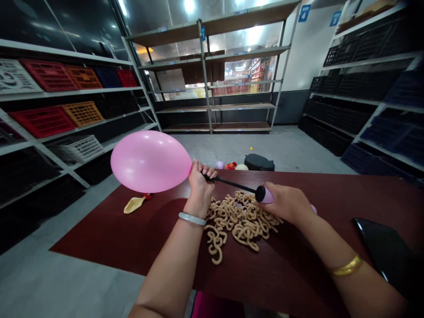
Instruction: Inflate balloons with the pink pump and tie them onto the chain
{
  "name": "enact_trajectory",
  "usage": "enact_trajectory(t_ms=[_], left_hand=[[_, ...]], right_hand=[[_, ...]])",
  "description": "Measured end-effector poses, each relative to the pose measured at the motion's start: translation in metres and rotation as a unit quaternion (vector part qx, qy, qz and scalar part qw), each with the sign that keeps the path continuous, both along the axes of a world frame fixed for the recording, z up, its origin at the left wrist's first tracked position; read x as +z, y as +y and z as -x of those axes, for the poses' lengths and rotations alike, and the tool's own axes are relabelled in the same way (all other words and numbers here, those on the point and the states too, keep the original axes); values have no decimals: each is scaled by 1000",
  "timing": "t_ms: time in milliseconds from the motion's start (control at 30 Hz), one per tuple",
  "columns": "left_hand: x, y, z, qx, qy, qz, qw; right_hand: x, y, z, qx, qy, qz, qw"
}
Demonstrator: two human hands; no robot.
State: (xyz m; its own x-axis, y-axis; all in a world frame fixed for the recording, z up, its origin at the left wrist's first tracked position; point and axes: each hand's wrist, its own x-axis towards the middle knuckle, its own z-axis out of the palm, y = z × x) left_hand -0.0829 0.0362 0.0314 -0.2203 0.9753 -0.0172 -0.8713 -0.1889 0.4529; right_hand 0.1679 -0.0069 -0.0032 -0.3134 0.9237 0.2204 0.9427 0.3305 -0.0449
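A large inflated pink balloon (150, 161) points out to the left. My left hand (201, 183) is closed around its neck and the nozzle end of a balloon pump. The pump's black rod (236, 183) runs from there across to my right hand (288, 203), which is wrapped around the pump's purple body (269, 195). Most of that body is hidden by my fingers. Beneath the pump lies a heap of tan, curled, rope-like pieces (247, 221). A flat, pale yellow balloon (134, 205) rests left of my hands, beside a small red piece (148, 196).
The dark red table (165, 247) spans the foreground. A black phone or tablet (380, 247) lies at the right. Past the far edge are a dark grey bag-like object (259, 162) and several small round things. Shelves with crates (49, 75) line both sides; a metal rack (212, 88) stands behind.
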Motion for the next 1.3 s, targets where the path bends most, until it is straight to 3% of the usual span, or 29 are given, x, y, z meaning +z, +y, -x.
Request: enact_trajectory(t_ms=[233, 600, 767, 933, 1200, 1300], left_hand=[[1, -7, -14, 3, -15, -14, 1000], [-23, -32, -86, -51, -2, 2, 999], [-28, -41, -99, -59, 12, 16, 998], [-27, -31, -86, -70, 17, 26, 997], [-5, 1, -6, -19, 4, 13, 1000], [4, -1, 6, -15, 1, -6, 1000]], right_hand=[[4, -5, -2, 2, -21, -63, 998], [6, -14, 15, 5, -18, -48, 999], [5, -19, 26, 10, 2, -50, 999], [3, -16, 26, 5, 14, -30, 999], [4, -2, 4, 5, 5, 14, 1000], [7, -3, 1, 5, 0, 4, 1000]])
